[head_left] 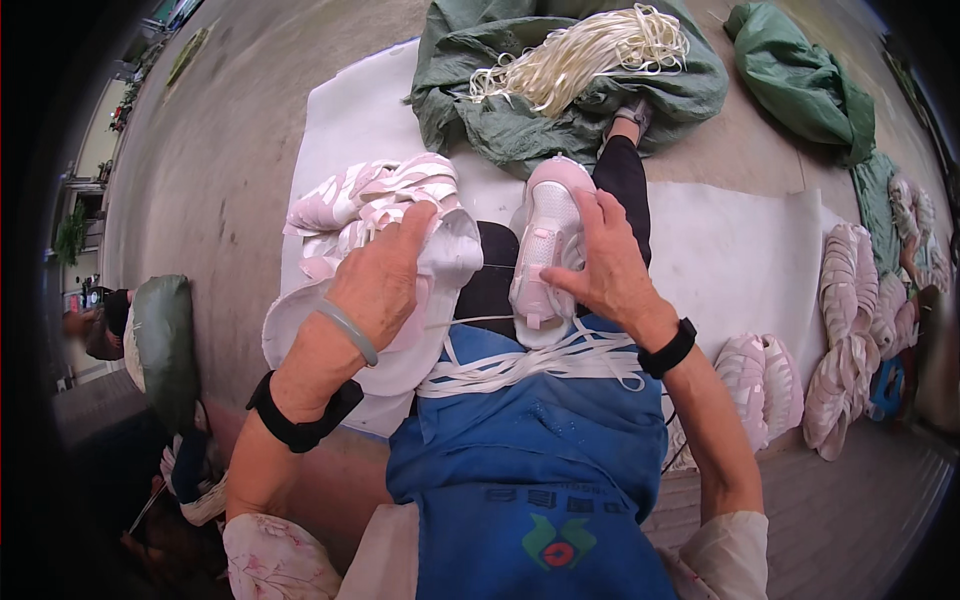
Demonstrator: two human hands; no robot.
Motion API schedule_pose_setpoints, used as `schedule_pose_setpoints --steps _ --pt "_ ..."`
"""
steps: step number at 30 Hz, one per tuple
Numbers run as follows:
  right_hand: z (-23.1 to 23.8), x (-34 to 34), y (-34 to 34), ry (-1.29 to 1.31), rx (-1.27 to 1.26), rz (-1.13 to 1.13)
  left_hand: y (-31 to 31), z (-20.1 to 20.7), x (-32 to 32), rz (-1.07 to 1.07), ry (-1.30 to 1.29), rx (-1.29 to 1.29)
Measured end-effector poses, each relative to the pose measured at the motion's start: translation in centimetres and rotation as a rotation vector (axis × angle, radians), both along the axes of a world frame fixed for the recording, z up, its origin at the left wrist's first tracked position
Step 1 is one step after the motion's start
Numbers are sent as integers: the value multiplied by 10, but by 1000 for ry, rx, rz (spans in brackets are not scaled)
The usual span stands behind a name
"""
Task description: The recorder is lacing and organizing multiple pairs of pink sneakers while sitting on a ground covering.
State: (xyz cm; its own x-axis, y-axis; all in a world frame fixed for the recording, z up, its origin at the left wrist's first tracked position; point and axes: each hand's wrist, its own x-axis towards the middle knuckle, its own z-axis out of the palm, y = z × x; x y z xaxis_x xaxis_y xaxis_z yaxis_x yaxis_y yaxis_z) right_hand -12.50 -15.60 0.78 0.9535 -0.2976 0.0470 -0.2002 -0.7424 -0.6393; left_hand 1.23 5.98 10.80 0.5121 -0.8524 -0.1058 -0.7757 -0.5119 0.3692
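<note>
item: shoe (543,245), pink and white, one. place: above the lap, between the two hands, the far end raised toward the green sack (450,105), the near end toward the apron (500,440). long axis: mostly away from the body, far end leaning slightly right. which end is the toe: cannot tell.

item: right hand (618,268). nearer of the two; at the shoe's right side. thumb and fingers wide apart, fingertips by the far end, thumb across toward the middle; the shoe lies directly left of the palm. how firmly it bears on the shoe: cannot tell.

item: left hand (382,280). well apart from the shoe, which lies to its right. fingers point away from the body, over the pile (375,190) of pink and white uppers; whether they pinch anything: cannot tell.

item: laces (500,372), white, loose, several strands, across the apron, just below the shoe's near end.

item: lace bundle (590,55), cream, on the sack, beyond the shoe.
</note>
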Motion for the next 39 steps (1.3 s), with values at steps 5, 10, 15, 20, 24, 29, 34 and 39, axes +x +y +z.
schedule_pose_setpoints --steps 5,10,15,20,24,29,34,39 --pt "-12 10 38 179 -104 -55 12 0 6 104 90 34" --pt "-31 16 39 201 -56 -236 13 10 2 116 150 227" --pt "-41 18 38 341 -190 -175 47 7 4 91 194 319" --pt "-45 22 41 364 -223 -159 84 5 3 70 197 157" --pt "-48 27 45 403 -271 -144 114 -1 4 45 240 120" --pt "-51 28 46 444 -218 -115 150 -6 8 62 359 36" --pt "-53 30 42 434 -209 -89 176 -10 6 87 438 -117" --pt "-48 34 34 468 -251 -103 194 -12 8 132 503 -165"
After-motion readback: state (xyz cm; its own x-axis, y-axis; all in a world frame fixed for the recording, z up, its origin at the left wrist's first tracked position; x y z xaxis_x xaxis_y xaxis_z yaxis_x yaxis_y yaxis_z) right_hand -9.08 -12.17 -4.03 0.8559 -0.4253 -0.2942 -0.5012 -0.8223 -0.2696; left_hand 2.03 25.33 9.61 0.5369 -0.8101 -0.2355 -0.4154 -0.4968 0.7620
